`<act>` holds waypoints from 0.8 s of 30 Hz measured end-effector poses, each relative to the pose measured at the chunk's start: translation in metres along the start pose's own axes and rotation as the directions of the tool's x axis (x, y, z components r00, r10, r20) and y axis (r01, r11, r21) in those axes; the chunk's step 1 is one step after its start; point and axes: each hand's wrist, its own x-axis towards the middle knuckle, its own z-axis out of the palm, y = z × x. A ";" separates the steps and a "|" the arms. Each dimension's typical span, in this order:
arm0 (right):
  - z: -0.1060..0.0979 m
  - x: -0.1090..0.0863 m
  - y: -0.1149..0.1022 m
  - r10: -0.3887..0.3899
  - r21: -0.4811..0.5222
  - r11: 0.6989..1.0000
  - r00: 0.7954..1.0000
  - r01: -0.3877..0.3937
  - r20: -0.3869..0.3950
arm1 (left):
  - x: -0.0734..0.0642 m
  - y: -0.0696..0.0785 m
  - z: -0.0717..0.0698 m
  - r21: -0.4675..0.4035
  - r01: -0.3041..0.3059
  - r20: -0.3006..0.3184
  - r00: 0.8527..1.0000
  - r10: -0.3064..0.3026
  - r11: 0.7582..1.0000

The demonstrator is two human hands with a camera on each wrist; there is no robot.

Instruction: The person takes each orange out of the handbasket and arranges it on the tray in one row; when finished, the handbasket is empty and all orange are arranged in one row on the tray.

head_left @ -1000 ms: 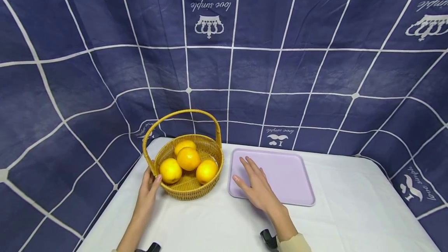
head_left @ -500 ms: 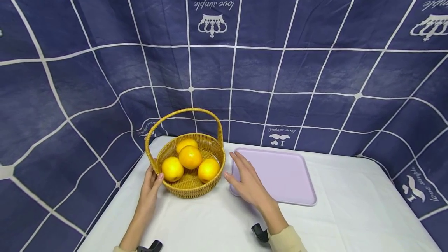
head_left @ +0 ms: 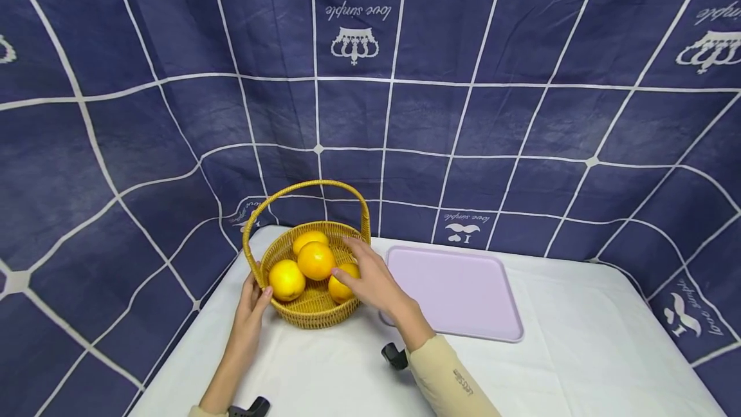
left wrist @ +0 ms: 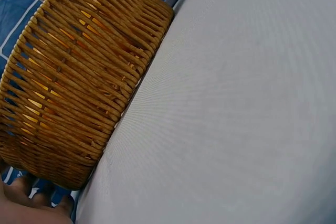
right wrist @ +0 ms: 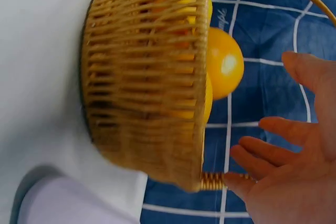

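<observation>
A round woven basket with an arched handle stands on the white table, holding several oranges. My left hand holds the basket's left side where the handle joins, its thumb at the rim; its fingers show beside the wicker in the left wrist view. Over the basket's right rim reaches my right hand, fingers spread and nothing in them. It partly covers the right-hand orange in the head view. The right wrist view has its fingers above the rim, apart from the top orange.
A flat lilac tray lies on the table right of the basket, its left edge partly behind the right forearm. A dark blue curtain with white lines hangs along the back and both sides of the white tablecloth.
My right hand has moved left from over the tray to above the basket's right side, fingers still spread. The left hand keeps its place on the basket.
</observation>
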 end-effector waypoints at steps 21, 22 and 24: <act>0.050 0.045 -0.013 0.186 0.041 0.982 0.982 -0.186 0.012 | -0.001 0.002 0.001 0.051 -0.021 -0.011 1.000 0.022 0.998; 0.052 0.045 -0.013 0.187 0.030 0.982 0.982 -0.187 0.002 | -0.001 0.002 0.001 0.056 -0.022 -0.009 1.000 0.022 0.998; 0.055 0.046 -0.013 0.184 0.005 0.983 0.983 -0.183 -0.015 | 0.000 0.001 0.001 0.060 -0.029 -0.005 1.000 0.030 0.998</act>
